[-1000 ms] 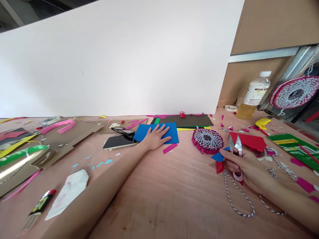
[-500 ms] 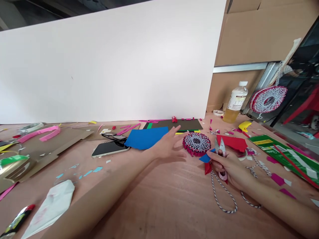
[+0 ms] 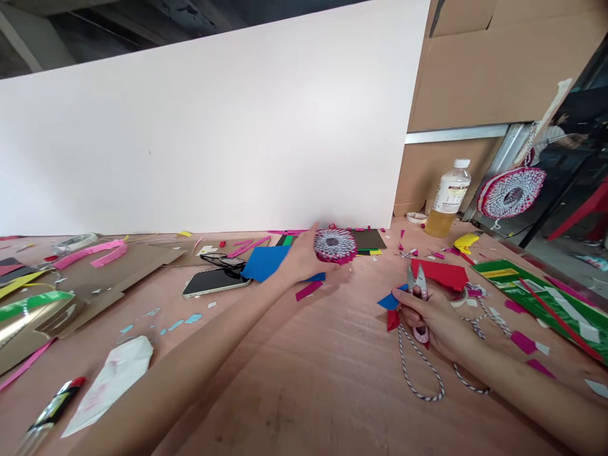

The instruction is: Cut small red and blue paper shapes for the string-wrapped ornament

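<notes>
My left hand (image 3: 304,258) is closed round a round woven ornament (image 3: 335,245) of red paper and black-and-white twine, held just above the table beside the blue paper sheet (image 3: 264,262). Resting on the table at the right, my right hand (image 3: 430,315) grips small pink thread snips (image 3: 417,286) with their blades pointing up. Under that hand lie a blue scrap (image 3: 388,301), a red scrap (image 3: 393,320) and a loop of black-and-white twine (image 3: 418,367).
A phone (image 3: 216,282) and glasses (image 3: 222,259) lie left of the blue sheet. A red paper sheet (image 3: 441,273), a green pack (image 3: 546,303), a bottle (image 3: 447,199), a second ornament (image 3: 512,191), cardboard (image 3: 114,269), a white wrapper (image 3: 111,375) and many paper scraps surround the wooden table (image 3: 308,380).
My left hand left the blue sheet, reached right to the woven ornament, grasped it and carried it left and back. The right hand has stayed put with the snips.
</notes>
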A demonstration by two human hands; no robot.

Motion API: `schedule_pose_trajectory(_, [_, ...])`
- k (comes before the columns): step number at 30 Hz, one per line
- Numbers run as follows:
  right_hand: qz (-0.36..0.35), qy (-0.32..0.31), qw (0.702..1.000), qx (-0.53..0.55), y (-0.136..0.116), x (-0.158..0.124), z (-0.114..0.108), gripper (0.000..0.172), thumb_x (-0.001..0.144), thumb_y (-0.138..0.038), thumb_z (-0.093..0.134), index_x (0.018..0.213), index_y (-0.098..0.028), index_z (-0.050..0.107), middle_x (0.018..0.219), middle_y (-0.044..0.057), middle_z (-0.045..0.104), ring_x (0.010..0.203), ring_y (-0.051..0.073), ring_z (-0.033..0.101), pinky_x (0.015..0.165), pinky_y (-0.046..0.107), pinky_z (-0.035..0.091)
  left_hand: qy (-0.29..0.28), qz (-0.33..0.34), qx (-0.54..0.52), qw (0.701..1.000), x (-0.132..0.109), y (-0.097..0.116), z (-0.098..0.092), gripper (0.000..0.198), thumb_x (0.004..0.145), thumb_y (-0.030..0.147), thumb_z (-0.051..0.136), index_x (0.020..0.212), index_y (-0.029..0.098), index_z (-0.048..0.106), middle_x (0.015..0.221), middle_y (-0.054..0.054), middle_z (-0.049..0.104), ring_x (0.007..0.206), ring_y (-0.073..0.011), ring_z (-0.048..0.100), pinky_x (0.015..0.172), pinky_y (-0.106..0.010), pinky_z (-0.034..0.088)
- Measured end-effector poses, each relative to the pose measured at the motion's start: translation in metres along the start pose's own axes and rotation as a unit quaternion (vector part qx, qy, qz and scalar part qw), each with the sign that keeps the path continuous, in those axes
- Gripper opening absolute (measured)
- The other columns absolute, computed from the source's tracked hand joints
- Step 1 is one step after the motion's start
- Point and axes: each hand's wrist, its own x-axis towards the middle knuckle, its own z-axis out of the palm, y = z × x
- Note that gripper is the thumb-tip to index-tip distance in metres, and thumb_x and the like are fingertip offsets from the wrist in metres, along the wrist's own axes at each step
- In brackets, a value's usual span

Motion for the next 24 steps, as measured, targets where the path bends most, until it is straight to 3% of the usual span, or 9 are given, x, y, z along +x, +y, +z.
schedule_pose_trajectory(2, [-0.006,-0.007,1.000,0.002,0.000,0.001,-0.001,0.045,0.072,-0.045,0.069,0.056,-0.021,0.034,0.040,-0.010,0.033,0.036,0.004,0.023,0.035,0.018,0.018,0.029,-0.036,0.068,0.997,-0.016,-0.007,-0.014,0.118,0.051,0.059,0.074,0.143,0.015,0.013,0.146,-0.022,0.020,0.134,-0.0433,0.009,0.105,-0.058,0.012])
schedule_pose_trajectory(3, [-0.008,-0.011,1.000,0.003,-0.001,0.000,-0.001,0.045,0.072,-0.045,0.068,0.055,-0.020,0.034,0.039,-0.010,0.034,0.035,0.004,0.023,0.034,0.019,0.018,0.049,-0.027,0.100,0.993,-0.025,-0.008,-0.018,0.114,0.055,0.060,0.072,0.143,0.016,0.014,0.148,-0.021,0.015,0.135,-0.0422,0.003,0.105,-0.058,0.011])
schedule_pose_trajectory(5, [-0.015,-0.023,1.000,-0.005,-0.004,-0.001,0.000,0.040,0.072,-0.044,0.069,0.057,-0.020,0.041,0.038,-0.009,0.035,0.033,0.004,0.024,0.033,0.019,0.018,0.065,0.045,0.125,0.989,-0.042,-0.004,-0.020,0.086,0.073,0.058,0.058,0.141,0.018,0.021,0.149,-0.016,0.013,0.137,-0.0352,0.003,0.107,-0.052,0.016])
schedule_pose_trajectory(7, [-0.026,-0.038,0.999,-0.025,-0.007,-0.004,0.001,0.033,0.072,-0.043,0.069,0.064,-0.019,0.048,0.038,-0.010,0.037,0.032,0.005,0.026,0.032,0.019,0.018,0.057,0.103,0.152,0.981,-0.052,0.002,-0.017,0.065,0.079,0.056,0.052,0.132,0.020,0.039,0.147,-0.013,0.021,0.137,-0.0330,0.011,0.108,-0.049,0.020])
schedule_pose_trajectory(9, [-0.031,-0.043,0.997,-0.048,-0.010,-0.007,0.003,0.031,0.072,-0.043,0.069,0.069,-0.019,0.051,0.038,-0.010,0.037,0.031,0.005,0.026,0.031,0.018,0.018,0.012,0.132,0.187,0.973,-0.054,0.003,-0.012,0.050,0.081,0.052,0.052,0.120,0.022,0.051,0.140,-0.011,0.036,0.131,-0.0308,0.027,0.105,-0.044,0.028])
schedule_pose_trajectory(13, [-0.021,0.001,0.998,-0.065,-0.008,-0.009,0.003,0.038,0.072,-0.045,0.068,0.060,-0.021,0.042,0.036,-0.010,0.035,0.029,0.005,0.024,0.029,0.018,0.017,-0.041,0.134,0.221,0.965,-0.041,-0.012,-0.006,0.028,0.088,0.035,0.047,0.112,0.024,0.058,0.126,-0.009,0.051,0.118,-0.0281,0.045,0.097,-0.042,0.036])
schedule_pose_trajectory(17, [-0.028,0.021,0.998,-0.052,-0.005,-0.005,0.001,0.042,0.072,-0.046,0.067,0.057,-0.021,0.038,0.037,-0.011,0.034,0.030,0.004,0.022,0.028,0.018,0.017,-0.040,0.110,0.221,0.968,-0.033,-0.032,-0.009,0.027,0.089,0.034,0.045,0.107,0.022,0.061,0.104,-0.009,0.063,0.099,-0.0257,0.057,0.086,-0.038,0.043])
schedule_pose_trajectory(20, [-0.026,0.019,0.998,-0.046,-0.004,-0.003,-0.001,0.041,0.071,-0.046,0.068,0.058,-0.020,0.039,0.038,-0.011,0.034,0.031,0.004,0.022,0.029,0.018,0.016,-0.046,0.110,0.210,0.970,-0.033,-0.041,-0.012,0.032,0.086,0.040,0.051,0.112,0.024,0.060,0.110,-0.008,0.063,0.102,-0.0258,0.057,0.087,-0.035,0.043])
schedule_pose_trajectory(24, [-0.020,0.024,0.999,-0.041,-0.004,-0.002,-0.001,0.041,0.069,-0.046,0.070,0.060,-0.020,0.041,0.038,-0.011,0.033,0.032,0.004,0.023,0.030,0.017,0.015,-0.054,0.118,0.184,0.974,-0.036,-0.050,-0.011,0.057,0.072,0.053,0.064,0.120,0.024,0.055,0.122,-0.007,0.058,0.110,-0.0270,0.054,0.094,-0.036,0.041])
